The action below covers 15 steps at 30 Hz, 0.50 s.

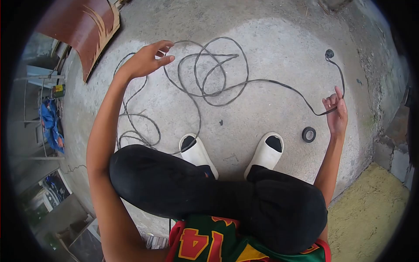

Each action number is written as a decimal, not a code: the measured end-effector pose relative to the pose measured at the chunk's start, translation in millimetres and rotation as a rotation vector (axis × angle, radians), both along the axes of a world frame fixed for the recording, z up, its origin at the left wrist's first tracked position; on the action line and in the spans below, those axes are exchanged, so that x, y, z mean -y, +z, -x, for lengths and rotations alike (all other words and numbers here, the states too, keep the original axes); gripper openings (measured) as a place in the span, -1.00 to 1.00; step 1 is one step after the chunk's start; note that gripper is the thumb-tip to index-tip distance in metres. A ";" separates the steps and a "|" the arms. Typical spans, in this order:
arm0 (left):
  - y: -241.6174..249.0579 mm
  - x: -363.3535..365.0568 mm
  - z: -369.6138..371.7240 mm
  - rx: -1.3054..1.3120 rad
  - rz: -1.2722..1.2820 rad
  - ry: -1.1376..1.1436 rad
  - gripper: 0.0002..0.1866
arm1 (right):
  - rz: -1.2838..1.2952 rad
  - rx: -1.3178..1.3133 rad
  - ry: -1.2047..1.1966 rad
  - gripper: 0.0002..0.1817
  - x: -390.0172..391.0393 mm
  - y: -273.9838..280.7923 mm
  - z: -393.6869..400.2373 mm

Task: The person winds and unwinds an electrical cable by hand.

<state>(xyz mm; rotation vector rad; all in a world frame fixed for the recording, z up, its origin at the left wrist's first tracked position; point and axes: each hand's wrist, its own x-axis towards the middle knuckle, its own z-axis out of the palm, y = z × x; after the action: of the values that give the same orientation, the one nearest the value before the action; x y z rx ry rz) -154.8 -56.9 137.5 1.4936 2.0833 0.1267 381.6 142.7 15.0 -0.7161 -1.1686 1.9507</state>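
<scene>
We pinch the black cable (pixel 227 85) in our left hand (pixel 146 59) near its tangled loops on the concrete floor (pixel 270 39), while our right hand (pixel 337 114) curls shut around its far stretch, the plug (pixel 329 53) lying beyond. A tape roll (pixel 309 134) sits near the right hand.

Head camera, apparently straight down.

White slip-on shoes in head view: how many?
2. One white slip-on shoe sits left of centre on the grey concrete floor, the long black cable running beside it. The other white slip-on shoe sits right of centre, near the black tape roll. None seem hidden.
</scene>
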 end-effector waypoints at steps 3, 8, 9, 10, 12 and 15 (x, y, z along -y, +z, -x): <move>-21.6 49.2 16.4 -0.006 -0.148 0.115 -0.50 | 0.091 0.123 -0.079 -0.42 12.3 -12.7 -11.8; -66.5 172.6 -38.9 0.203 -0.282 0.438 -0.64 | 0.221 0.064 0.010 -0.47 7.1 -33.5 -47.4; -75.6 196.7 -53.7 0.200 -0.319 0.483 -0.68 | 0.257 0.065 -0.001 -0.48 7.5 -33.8 -52.5; -81.3 219.7 -68.8 0.197 -0.337 0.564 -0.73 | 0.286 0.090 -0.011 -0.49 8.7 -30.5 -52.8; -90.9 256.1 -98.6 0.236 -0.392 0.728 -0.80 | 0.325 0.150 -0.024 -0.52 4.6 -29.6 -51.2; -108.7 290.9 -151.7 0.338 -0.384 0.780 -0.84 | 0.393 0.229 0.014 -0.55 -29.9 -47.5 -84.7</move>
<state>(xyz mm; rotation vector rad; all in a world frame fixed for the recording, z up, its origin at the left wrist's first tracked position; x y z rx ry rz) -3.1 -347.8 28.7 0.6791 2.3033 1.0405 466.2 172.6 -32.5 -1.1636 -0.9256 2.1797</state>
